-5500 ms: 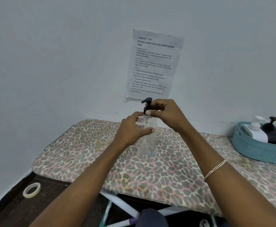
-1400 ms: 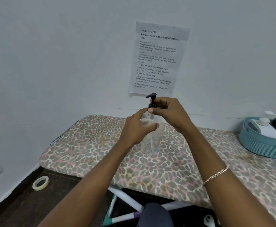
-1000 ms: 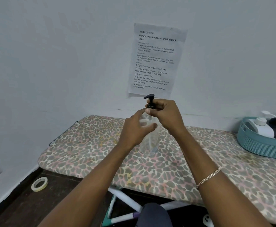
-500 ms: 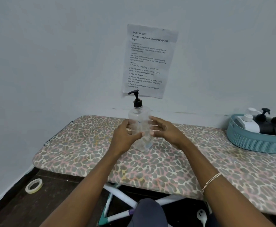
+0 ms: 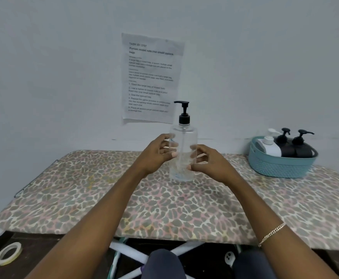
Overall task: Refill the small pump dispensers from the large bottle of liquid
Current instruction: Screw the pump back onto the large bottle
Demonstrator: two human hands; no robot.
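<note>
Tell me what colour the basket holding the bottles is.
Teal basket, clearest in the head view.

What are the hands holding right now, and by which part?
The clear pump bottle, standing on the ironing board. The left hand and right hand curl round its middle from either side; the black pump is untouched.

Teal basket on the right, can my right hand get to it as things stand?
Probably yes. The right hand is at the clear dispenser, and nothing stands on the board between it and the teal basket on that side.
</note>
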